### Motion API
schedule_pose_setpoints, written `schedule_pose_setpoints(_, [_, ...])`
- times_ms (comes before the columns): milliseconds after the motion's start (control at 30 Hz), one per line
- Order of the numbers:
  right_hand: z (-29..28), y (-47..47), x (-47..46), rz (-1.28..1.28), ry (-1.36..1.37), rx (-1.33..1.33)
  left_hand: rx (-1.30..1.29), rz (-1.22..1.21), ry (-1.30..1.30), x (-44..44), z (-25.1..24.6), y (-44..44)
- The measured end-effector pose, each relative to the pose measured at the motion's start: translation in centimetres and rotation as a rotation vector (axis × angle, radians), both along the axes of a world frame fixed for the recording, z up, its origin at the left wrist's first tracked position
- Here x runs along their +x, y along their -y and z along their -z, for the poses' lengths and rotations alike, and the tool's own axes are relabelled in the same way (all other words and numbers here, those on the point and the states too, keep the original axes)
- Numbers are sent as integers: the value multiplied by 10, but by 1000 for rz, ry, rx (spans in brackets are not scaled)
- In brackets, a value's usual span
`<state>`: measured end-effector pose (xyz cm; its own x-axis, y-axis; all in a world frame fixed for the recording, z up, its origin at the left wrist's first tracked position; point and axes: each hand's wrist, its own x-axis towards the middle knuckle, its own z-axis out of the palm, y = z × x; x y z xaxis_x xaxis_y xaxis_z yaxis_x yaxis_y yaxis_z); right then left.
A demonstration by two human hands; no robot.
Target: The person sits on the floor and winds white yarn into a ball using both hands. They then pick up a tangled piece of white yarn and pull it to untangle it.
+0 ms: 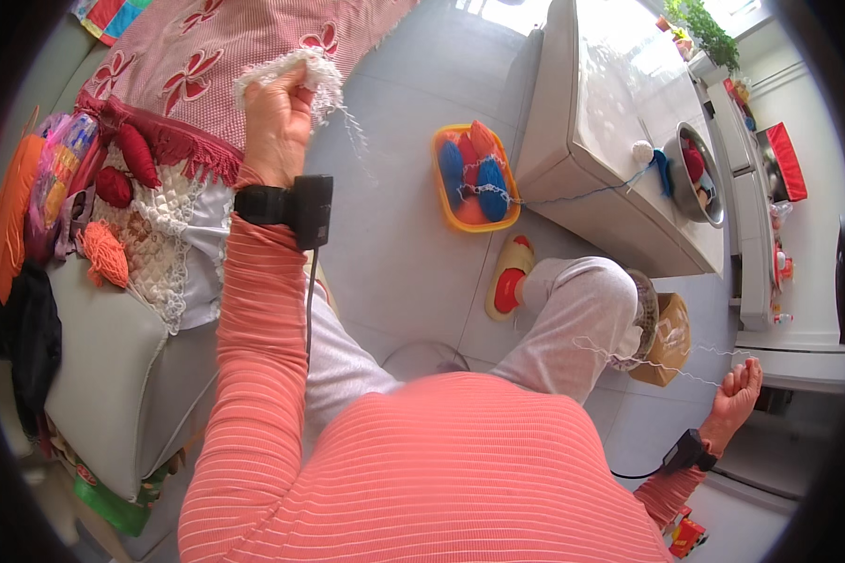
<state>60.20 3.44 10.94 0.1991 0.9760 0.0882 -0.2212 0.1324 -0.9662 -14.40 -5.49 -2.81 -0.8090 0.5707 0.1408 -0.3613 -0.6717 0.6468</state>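
Observation:
My left hand (278, 116), reached out at the upper left, grips a bunch of crinkled white yarn (322, 81). A loose tail of it hangs down to the right over the floor. Out at the far right, my right hand (738, 394) is closed on a kinked white yarn strand (665, 366), which runs back across my right knee. A yellow-rimmed plastic basket (442, 211) stands on the floor between them. It holds blue yarn balls (493, 190), orange ones and a red one, with white crinkled yarn lying across them.
A blue strand runs from the basket to a table (556, 162). On the table are a white ball (642, 150) and a metal bowl (720, 211) of yarn. Left, a sofa (102, 359) bears a pink fringed cover (253, 35), red yarn balls (139, 155) and orange yarn (105, 253).

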Motion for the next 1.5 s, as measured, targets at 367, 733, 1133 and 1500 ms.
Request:
schedule_pose_setpoints(367, [-41,0,-100,-335,283,192,-208,108,68,-61,26,4])
schedule_pose_setpoints(733, [-28,-28,-141,-240,693,164,-226,202,19,-91,39,7])
schedule_pose_setpoints(1133, [123,48,-152,-508,1213,121,-297,229,127,-62,21,6])
schedule_pose_setpoints(1500, [-47,9,-172,-383,306,267,-213,300,55,-52,17,13])
